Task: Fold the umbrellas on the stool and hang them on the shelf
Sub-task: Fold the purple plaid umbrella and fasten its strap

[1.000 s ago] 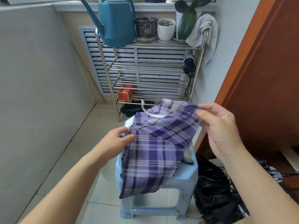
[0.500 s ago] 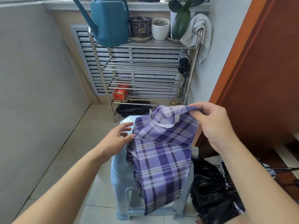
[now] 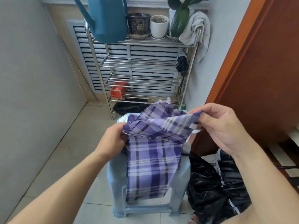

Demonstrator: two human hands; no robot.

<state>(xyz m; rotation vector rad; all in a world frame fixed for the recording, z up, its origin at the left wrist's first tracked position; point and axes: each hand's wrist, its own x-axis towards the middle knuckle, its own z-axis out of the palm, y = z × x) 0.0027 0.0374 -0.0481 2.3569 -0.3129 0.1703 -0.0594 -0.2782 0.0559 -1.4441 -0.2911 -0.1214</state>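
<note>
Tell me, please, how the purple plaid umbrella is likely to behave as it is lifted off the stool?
The purple plaid umbrella probably handles floppy: its fabric drapes over the blue stool. It looks light, since the left hand and right hand hold it by pinches. A thin rib showing suggests snagging.

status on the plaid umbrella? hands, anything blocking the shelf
Left hand and right hand both pinch the purple plaid umbrella, unfolded, draped over the blue stool. Black umbrella already hangs on the shelf. Path to the shelf open.
</note>
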